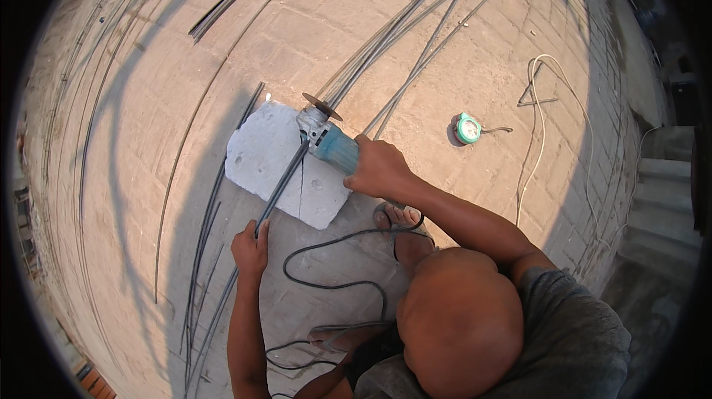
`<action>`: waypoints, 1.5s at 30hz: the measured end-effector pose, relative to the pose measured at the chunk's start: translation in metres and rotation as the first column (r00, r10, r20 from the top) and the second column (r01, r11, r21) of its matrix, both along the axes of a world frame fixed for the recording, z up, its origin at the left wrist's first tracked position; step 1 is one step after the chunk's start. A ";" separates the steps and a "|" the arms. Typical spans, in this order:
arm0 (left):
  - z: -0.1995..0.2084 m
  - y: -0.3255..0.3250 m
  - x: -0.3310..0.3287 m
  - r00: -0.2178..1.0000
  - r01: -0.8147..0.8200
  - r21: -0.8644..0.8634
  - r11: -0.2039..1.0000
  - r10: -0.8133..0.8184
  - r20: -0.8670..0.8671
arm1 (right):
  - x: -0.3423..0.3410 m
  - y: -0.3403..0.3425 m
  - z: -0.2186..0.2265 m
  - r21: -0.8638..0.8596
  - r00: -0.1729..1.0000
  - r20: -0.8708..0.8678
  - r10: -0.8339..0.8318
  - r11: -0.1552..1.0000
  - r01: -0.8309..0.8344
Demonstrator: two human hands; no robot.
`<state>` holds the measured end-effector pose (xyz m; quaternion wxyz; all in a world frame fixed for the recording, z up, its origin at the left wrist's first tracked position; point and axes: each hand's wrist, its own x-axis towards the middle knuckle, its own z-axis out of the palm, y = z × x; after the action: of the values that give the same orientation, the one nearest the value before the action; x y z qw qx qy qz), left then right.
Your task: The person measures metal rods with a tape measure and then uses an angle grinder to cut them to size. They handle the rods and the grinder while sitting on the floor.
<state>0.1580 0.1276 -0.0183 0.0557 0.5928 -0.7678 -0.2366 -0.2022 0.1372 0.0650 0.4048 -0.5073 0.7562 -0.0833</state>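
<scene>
My right hand [378,167] is wrapped round the blue body of an angle grinder [335,148]. Its cutting disc [323,107] stands on the far side of the grinder's metal head. In a closed grip, my left hand [250,249] holds thin steel rods [280,190], which slant up across a whitish slab [256,150]. The far ends of these rods come up to the grinder's head; whether the two touch I cannot tell. A dark crack runs through the slab beside the rods.
A dark cable [326,284] loops over the ground by my foot [404,225]. Long rods [400,17] lie beyond the grinder, more [204,243] to the left. A green-rimmed tape measure [468,129] and a pale cord [545,124] lie right, near steps [664,191].
</scene>
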 end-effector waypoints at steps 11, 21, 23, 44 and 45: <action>-0.006 0.000 0.003 1.000 0.018 -0.045 0.999 -0.018 -0.009 | 0.001 -0.007 -0.001 0.035 1.000 0.012 -0.012 0.999 0.012; -0.001 0.001 0.001 1.000 -0.002 -0.016 1.000 0.002 0.010 | 0.002 -0.004 0.005 0.020 1.000 -0.011 -0.008 1.000 0.009; 0.000 0.000 0.000 1.000 0.002 -0.013 1.000 -0.002 0.010 | 0.001 -0.004 0.003 0.029 1.000 0.003 -0.008 1.000 0.008; 0.005 0.001 -0.005 1.000 -0.011 -0.004 1.000 0.011 0.013 | -0.002 0.002 0.000 0.004 1.000 0.007 0.001 1.000 -0.001; 0.004 0.001 -0.004 1.000 -0.004 0.001 1.000 0.004 0.016 | -0.002 0.002 0.001 0.002 1.000 0.003 0.003 1.000 -0.003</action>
<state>0.1544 0.1287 -0.0144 0.0496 0.5961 -0.7670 -0.2319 -0.2041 0.1391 0.0658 0.4066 -0.5078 0.7550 -0.0826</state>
